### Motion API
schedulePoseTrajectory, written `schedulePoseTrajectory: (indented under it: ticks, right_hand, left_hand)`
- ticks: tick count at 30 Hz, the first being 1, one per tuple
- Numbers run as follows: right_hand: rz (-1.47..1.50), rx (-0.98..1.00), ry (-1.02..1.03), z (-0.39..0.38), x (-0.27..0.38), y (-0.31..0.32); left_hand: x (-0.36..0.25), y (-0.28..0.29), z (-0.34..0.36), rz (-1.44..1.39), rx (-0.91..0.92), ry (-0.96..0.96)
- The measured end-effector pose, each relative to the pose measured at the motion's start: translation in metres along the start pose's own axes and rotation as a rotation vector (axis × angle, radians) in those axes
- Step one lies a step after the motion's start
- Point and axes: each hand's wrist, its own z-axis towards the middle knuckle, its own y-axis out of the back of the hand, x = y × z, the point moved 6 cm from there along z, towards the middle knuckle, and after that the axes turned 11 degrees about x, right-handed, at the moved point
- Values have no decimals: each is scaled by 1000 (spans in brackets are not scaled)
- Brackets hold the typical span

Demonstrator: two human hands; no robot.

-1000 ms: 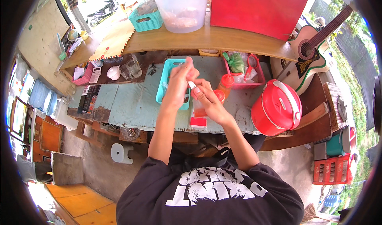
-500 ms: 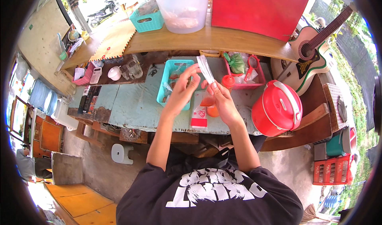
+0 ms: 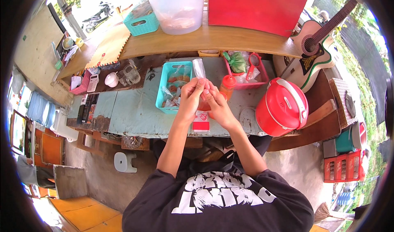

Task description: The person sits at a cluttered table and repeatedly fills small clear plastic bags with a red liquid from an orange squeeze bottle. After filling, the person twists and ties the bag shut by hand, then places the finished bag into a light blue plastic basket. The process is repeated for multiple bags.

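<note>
Small clear plastic bag pinched at its lower end by the fingers of left hand and right hand, held upright above the pale blue counter, beside a teal basket, orange-capped bottle just behind, red lidded pot at right.

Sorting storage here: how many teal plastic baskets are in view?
2: one teal basket on the worktop left of both hands, another on the upper shelf beside the clear tub. Others may be hidden.
</note>
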Motion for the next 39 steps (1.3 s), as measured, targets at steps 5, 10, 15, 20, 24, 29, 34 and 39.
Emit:
schedulePoseTrajectory:
  ticks: [5, 10, 15, 20, 24, 29, 34, 39]
  right_hand:
    - [-41, 34, -12, 2, 11, -5]
    - [85, 91, -98, -4, 5, -5]
    - [259, 22, -44, -8, -1, -18]
    - [237, 65, -134, -8, -9, -10]
    - [197, 3, -161, 1, -10, -3]
    - [229, 44, -172, 6, -1, -11]
    - [160, 203, -151, 9, 0, -15]
    - [305, 161, -159, 5, 2, -11]
  left_hand:
    - [2, 4, 5, -266, -7, 75]
    - [-4, 3, 9, -207, 39, 181]
    - [-7, 6, 7, -158, 44, 144]
    - [-8, 10, 12, -53, 50, 100]
    - [-23, 6, 12, 27, 2, 79]
    - [-13, 9, -2, 39, 92, 153]
    - [-10, 22, -3, -88, -40, 130]
    - [-9, 17, 6, -161, 3, 141]
